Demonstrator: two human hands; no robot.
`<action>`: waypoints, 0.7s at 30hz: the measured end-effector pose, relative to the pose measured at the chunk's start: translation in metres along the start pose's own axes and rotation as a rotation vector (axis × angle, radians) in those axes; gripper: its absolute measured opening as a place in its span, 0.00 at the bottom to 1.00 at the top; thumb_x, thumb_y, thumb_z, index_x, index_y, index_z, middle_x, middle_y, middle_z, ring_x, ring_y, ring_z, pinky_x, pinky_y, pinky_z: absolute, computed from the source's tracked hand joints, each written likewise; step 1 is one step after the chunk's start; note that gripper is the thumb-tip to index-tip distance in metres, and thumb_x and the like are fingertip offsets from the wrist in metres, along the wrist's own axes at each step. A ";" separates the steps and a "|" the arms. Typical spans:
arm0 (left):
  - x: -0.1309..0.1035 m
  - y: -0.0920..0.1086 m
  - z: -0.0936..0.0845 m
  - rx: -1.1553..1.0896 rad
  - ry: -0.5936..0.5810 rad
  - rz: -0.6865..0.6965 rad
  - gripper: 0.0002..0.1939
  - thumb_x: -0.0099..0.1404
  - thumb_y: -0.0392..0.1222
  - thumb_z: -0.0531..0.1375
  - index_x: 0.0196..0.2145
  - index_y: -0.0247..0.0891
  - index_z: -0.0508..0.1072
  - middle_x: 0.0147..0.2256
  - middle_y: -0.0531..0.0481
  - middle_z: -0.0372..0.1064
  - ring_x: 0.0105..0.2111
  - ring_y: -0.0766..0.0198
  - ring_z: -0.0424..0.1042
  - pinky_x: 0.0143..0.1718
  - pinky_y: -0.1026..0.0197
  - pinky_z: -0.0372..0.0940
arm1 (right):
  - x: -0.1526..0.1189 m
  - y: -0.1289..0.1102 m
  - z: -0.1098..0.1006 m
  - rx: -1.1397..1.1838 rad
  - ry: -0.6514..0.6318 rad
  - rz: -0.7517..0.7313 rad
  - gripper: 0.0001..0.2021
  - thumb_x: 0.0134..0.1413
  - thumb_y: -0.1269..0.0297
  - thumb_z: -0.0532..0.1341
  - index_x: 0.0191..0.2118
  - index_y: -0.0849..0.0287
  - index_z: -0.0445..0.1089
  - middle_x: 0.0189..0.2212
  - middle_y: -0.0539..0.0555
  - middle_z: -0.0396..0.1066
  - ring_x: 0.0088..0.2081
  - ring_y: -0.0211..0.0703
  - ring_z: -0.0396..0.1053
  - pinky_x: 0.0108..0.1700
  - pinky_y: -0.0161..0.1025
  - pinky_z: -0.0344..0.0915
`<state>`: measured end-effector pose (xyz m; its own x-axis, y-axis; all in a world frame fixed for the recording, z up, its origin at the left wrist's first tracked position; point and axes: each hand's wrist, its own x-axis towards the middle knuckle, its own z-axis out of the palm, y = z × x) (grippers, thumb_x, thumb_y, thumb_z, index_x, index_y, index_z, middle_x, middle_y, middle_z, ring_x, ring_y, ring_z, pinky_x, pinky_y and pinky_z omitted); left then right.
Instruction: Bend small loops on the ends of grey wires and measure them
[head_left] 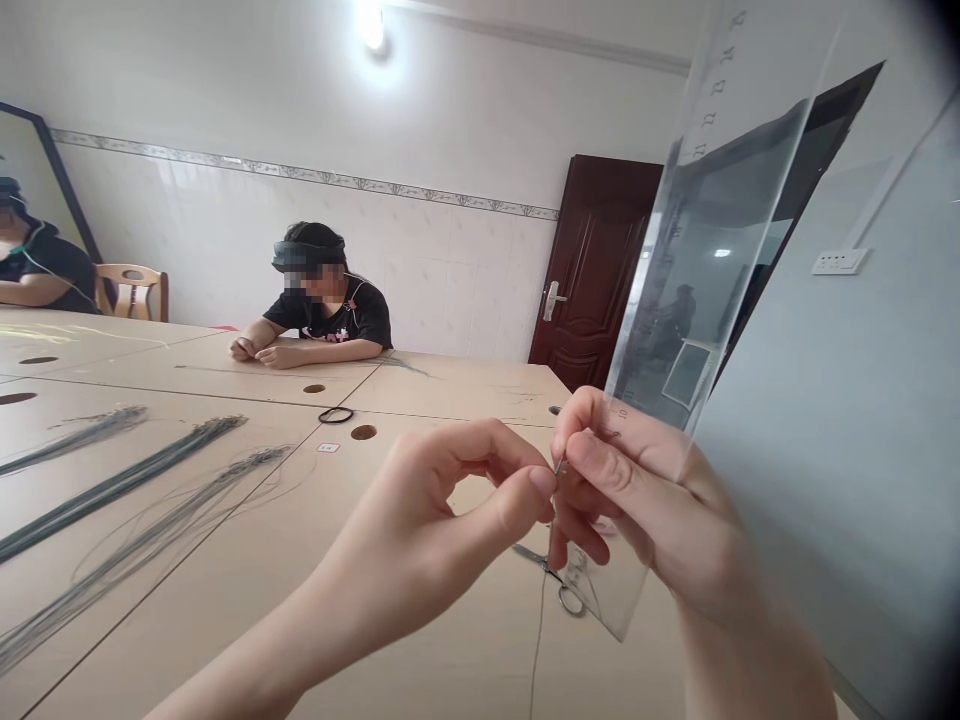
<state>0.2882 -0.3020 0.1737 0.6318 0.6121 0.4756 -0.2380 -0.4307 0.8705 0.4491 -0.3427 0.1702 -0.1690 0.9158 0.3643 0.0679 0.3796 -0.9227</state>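
My left hand (442, 520) is closed, its thumb and forefinger pinching a thin grey cord (538, 630) just above the table. The cord's loose length hangs down below the fingertips toward the near edge of the view. In my right hand (660, 510) is a long clear ruler (720, 190), held tilted, with its numbered upper part rising to the top right. The right thumb and forefinger also meet at a small dark tip beside the left fingertips; its exact form is hard to make out. Scissors (572, 600) lie on the table behind the ruler's lower end, partly hidden.
Several bundles of grey cords (127, 490) lie on the left of the wooden table (420, 640). Near the middle are a black ring (335, 414), a small label (328, 448) and a round table hole (364, 432). A co-worker (322, 300) sits opposite; another person (52, 260) is far left.
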 end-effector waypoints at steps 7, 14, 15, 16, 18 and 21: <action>-0.001 -0.008 -0.001 -0.064 -0.016 -0.033 0.09 0.65 0.34 0.56 0.27 0.36 0.70 0.26 0.54 0.75 0.30 0.69 0.75 0.33 0.70 0.69 | 0.000 0.000 0.000 -0.103 -0.010 -0.025 0.13 0.62 0.54 0.53 0.31 0.57 0.61 0.16 0.43 0.59 0.20 0.32 0.63 0.24 0.31 0.64; -0.001 -0.012 0.000 -0.019 -0.026 -0.008 0.09 0.65 0.31 0.55 0.27 0.36 0.69 0.27 0.53 0.75 0.31 0.67 0.75 0.35 0.67 0.68 | 0.000 -0.002 0.002 -0.121 -0.002 -0.031 0.13 0.63 0.55 0.53 0.30 0.57 0.61 0.16 0.44 0.57 0.21 0.32 0.62 0.23 0.29 0.63; -0.001 -0.013 0.000 -0.013 -0.026 -0.004 0.08 0.64 0.31 0.55 0.27 0.36 0.69 0.26 0.53 0.75 0.31 0.67 0.75 0.35 0.67 0.68 | 0.000 -0.001 0.002 -0.113 -0.004 -0.043 0.13 0.62 0.55 0.53 0.31 0.57 0.61 0.16 0.44 0.57 0.21 0.32 0.62 0.23 0.29 0.63; 0.000 -0.014 0.000 -0.005 -0.023 0.006 0.09 0.64 0.31 0.55 0.27 0.36 0.69 0.26 0.54 0.74 0.30 0.67 0.74 0.34 0.67 0.68 | 0.000 0.000 0.002 -0.102 -0.002 -0.047 0.12 0.63 0.56 0.53 0.31 0.57 0.62 0.16 0.43 0.57 0.20 0.31 0.62 0.23 0.28 0.63; 0.000 -0.015 -0.001 0.034 0.009 0.039 0.09 0.64 0.31 0.55 0.26 0.37 0.68 0.25 0.55 0.73 0.29 0.69 0.73 0.31 0.69 0.67 | 0.001 0.002 0.001 -0.058 0.015 -0.059 0.10 0.63 0.57 0.53 0.33 0.56 0.64 0.17 0.43 0.55 0.19 0.30 0.60 0.24 0.30 0.65; 0.000 -0.016 -0.003 0.151 0.118 0.101 0.09 0.61 0.30 0.57 0.24 0.38 0.69 0.23 0.58 0.70 0.26 0.72 0.70 0.27 0.73 0.64 | 0.001 0.001 -0.001 0.037 0.036 -0.160 0.10 0.64 0.60 0.51 0.36 0.56 0.66 0.18 0.43 0.56 0.19 0.31 0.61 0.26 0.35 0.70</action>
<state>0.2896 -0.2936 0.1604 0.5175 0.6306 0.5784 -0.1768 -0.5825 0.7934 0.4498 -0.3417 0.1696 -0.1397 0.8483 0.5107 0.0062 0.5165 -0.8563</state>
